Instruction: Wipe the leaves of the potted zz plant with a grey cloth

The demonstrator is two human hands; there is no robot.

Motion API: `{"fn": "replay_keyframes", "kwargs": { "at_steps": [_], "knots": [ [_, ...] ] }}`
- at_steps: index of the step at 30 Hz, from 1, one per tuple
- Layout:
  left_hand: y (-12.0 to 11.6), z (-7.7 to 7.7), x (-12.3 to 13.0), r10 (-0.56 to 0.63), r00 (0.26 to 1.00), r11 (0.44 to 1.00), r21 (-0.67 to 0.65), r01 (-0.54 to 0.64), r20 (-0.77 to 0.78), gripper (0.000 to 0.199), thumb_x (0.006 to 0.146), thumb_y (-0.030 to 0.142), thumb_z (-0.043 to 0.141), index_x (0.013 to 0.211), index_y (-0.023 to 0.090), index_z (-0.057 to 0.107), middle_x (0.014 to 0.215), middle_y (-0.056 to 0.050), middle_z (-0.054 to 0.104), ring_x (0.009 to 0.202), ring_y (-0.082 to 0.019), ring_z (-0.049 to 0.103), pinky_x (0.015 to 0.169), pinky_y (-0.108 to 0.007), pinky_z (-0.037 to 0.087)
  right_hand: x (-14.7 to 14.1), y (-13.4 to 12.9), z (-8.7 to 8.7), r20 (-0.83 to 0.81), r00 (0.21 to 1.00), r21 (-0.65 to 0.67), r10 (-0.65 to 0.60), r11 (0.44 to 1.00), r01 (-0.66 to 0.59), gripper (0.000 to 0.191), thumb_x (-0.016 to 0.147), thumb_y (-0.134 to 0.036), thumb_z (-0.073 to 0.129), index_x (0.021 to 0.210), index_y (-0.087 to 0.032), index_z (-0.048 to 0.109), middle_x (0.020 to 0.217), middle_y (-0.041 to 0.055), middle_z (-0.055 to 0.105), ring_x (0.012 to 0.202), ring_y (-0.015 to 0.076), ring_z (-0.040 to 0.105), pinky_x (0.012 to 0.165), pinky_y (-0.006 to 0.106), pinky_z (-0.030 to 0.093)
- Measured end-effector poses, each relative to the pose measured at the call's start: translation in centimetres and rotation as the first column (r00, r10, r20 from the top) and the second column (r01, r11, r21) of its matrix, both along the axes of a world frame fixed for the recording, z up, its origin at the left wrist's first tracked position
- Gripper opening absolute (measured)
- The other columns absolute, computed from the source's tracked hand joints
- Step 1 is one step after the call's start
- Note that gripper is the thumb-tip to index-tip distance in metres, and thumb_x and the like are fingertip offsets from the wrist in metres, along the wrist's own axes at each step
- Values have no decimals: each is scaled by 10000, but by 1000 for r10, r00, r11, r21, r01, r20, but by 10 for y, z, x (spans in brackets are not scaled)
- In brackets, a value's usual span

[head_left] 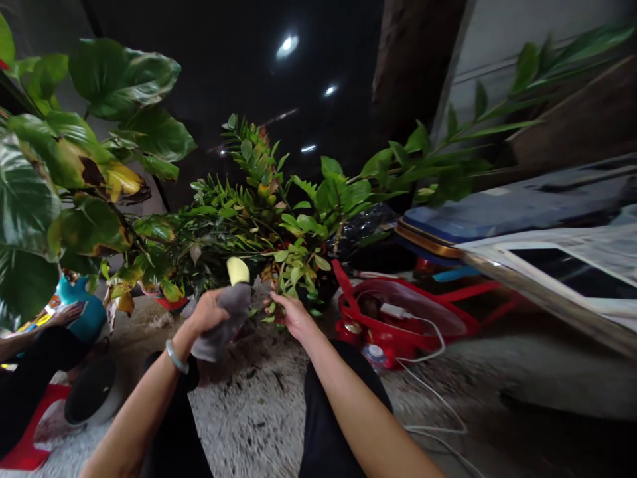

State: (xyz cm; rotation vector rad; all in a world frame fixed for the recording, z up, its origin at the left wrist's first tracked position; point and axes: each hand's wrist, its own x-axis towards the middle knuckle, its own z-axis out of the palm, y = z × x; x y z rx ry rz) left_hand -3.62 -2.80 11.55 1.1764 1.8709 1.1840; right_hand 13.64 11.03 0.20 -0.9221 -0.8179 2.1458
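My left hand (pixel 208 311), with a pale bangle on its wrist, is wrapped round a crumpled grey cloth (pixel 233 317). A smooth pale-yellow piece (pixel 237 271) sticks up above the cloth; its kind and whether I grip it too are unclear. My right hand (pixel 293 316) reaches to the lower leaves of a leafy green plant (pixel 294 269), thumb and fingers closed on a leafy sprig at its edge. The fingertips are partly hidden among the leaves. Denser green foliage (pixel 213 229) stands behind both hands.
Large, partly yellowed leaves (pixel 114 146) hang at left, above another person's arm (pixel 34 335) and a dark round pot (pixel 94 392). At right, a red bag (pixel 398 332) trails a white cable (pixel 438 392) beside stacked panels (pixel 497 206). Rough concrete (pixel 249 411) lies below.
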Motion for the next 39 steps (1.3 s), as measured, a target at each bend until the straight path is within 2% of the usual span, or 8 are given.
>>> {"fn": "replay_keyframes", "kwargs": {
  "at_steps": [5,11,14,20,27,30,35,39],
  "knots": [
    [-52,3,24,-119,993,992,-34,118,-9,402,546,165,827,948,182,843,866,-35,799,856,-297,717,759,-320,564,3,3,-3,4,1000,21,-7,1000,7,92,811,-195,754,846,-184,670,668,34,771,485,166,686,376,203,473],
    [-72,80,-16,443,877,815,326,-480,184,462,468,329,943,867,163,781,784,-53,782,701,-240,717,666,-318,588,1,1,-2,-49,999,18,7,1000,-6,128,818,-214,772,906,-182,685,712,44,793,497,153,687,413,206,523],
    [-66,61,-36,543,801,722,346,-599,254,449,494,356,918,864,153,766,786,-51,779,704,-220,714,687,-318,582,-2,-1,-1,-37,999,16,-20,1000,21,147,818,-224,780,919,-189,680,734,40,800,486,142,674,404,200,514],
    [-89,-13,-5,141,987,990,-42,-138,81,350,507,219,889,847,163,822,773,-35,795,761,-258,735,742,-334,586,-4,-2,-3,-21,999,33,-24,999,25,168,817,-246,787,943,-197,689,763,49,808,524,164,701,435,222,533],
    [-90,68,-36,366,858,848,251,-467,362,521,500,366,950,932,150,755,820,-56,797,706,-228,732,677,-311,596,-6,-2,-6,-73,997,49,-19,999,22,191,788,-273,812,913,-202,687,769,59,811,542,174,707,454,238,544],
    [-63,64,-47,441,804,765,300,-569,400,509,473,360,937,888,150,731,779,-37,775,682,-196,702,686,-300,582,-7,-4,-3,-96,995,48,-26,998,31,204,782,-282,816,916,-211,679,774,54,809,568,183,721,494,259,570],
    [-59,7,-17,126,966,992,-8,-127,224,359,506,260,892,832,162,778,748,-17,761,700,-205,674,681,-299,554,-4,-3,1,-69,997,39,-24,999,27,222,782,-273,815,943,-211,675,774,48,808,543,174,707,481,259,567],
    [-83,13,-4,-75,974,986,-128,104,213,347,511,261,898,844,205,818,756,-7,763,707,-205,667,661,-292,554,0,-2,6,-59,998,27,-9,1000,10,214,779,-252,809,938,-199,674,739,40,800,528,164,696,473,245,554]
  ]
}}
